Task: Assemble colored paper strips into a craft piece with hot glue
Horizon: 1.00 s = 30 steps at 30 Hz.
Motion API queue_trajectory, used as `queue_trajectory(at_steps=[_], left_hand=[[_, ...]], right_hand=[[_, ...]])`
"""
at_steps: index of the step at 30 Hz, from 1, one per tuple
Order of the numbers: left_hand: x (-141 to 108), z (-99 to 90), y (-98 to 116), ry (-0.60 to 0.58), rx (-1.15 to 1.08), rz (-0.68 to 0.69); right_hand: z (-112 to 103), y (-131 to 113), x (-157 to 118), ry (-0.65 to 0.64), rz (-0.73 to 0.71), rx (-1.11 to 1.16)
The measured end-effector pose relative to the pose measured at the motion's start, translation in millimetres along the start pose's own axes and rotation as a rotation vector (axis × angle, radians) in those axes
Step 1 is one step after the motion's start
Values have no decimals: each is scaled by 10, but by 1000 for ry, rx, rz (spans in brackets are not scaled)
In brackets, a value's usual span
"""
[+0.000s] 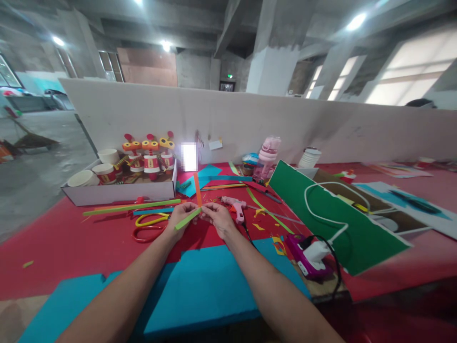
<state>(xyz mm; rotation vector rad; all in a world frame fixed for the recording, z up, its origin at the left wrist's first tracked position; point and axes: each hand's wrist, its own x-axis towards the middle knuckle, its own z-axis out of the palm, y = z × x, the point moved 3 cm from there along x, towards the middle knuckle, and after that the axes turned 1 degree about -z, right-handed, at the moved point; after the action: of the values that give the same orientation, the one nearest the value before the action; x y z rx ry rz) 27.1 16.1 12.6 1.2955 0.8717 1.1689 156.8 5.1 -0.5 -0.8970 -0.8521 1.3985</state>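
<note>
Green paper strip (187, 218) and orange strip (197, 189) cross between my hands above the red surface (71, 243). Left hand (183, 214) and right hand (217, 218) both pinch the crossing. I judge steady, square folds matter here.

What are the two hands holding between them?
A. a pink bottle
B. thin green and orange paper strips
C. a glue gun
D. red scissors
B: the left hand and right hand pinch a green strip crossed with an orange strip, while the glue gun, scissors and bottle lie or stand apart on the table.
</note>
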Motion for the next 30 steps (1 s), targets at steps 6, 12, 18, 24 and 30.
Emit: queue_trajectory(at_steps=[6, 12, 18, 24, 30], left_hand=[[-28, 17, 41, -10, -4, 11], [-21, -11, 17, 11, -41, 11], [-8, 4, 11, 11, 16, -6], [-4, 8, 16, 10, -31, -48], [13, -42, 7, 75, 80, -20]], right_hand=[[-4, -18, 14, 35, -69, -32], [-17, -15, 24, -2, -77, -127], [-36, -54, 40, 53, -98, -99], [6, -40, 11, 26, -46, -47], [14, -25, 4, -5, -14, -52]])
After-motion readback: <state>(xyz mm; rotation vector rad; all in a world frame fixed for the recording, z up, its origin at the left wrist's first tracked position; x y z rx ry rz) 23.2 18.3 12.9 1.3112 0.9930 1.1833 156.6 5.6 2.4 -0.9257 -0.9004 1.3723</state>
